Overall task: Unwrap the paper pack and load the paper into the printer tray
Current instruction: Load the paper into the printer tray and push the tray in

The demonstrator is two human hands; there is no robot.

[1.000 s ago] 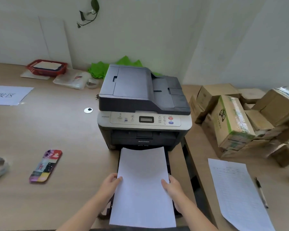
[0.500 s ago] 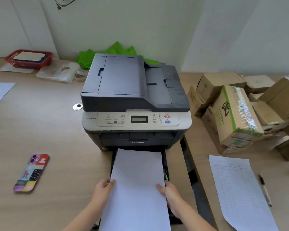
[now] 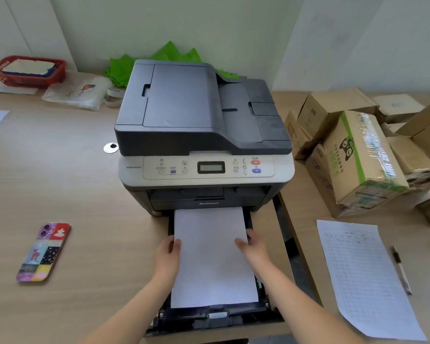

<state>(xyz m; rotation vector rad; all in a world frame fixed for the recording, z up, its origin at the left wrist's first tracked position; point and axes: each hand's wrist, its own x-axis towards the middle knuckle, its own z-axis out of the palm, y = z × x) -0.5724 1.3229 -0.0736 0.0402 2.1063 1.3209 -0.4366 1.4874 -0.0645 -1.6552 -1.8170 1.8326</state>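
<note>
Both hands grip the paper stack (image 3: 212,256) by its long edges, left hand (image 3: 168,259) and right hand (image 3: 253,253) fingers closed on it, keeping sheets square above the pulled-out tray (image 3: 216,316) of the printer (image 3: 204,135).

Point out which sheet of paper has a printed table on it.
The sheet lying flat at the right, beside the pen. The stack of paper in the tray looks blank.
</note>
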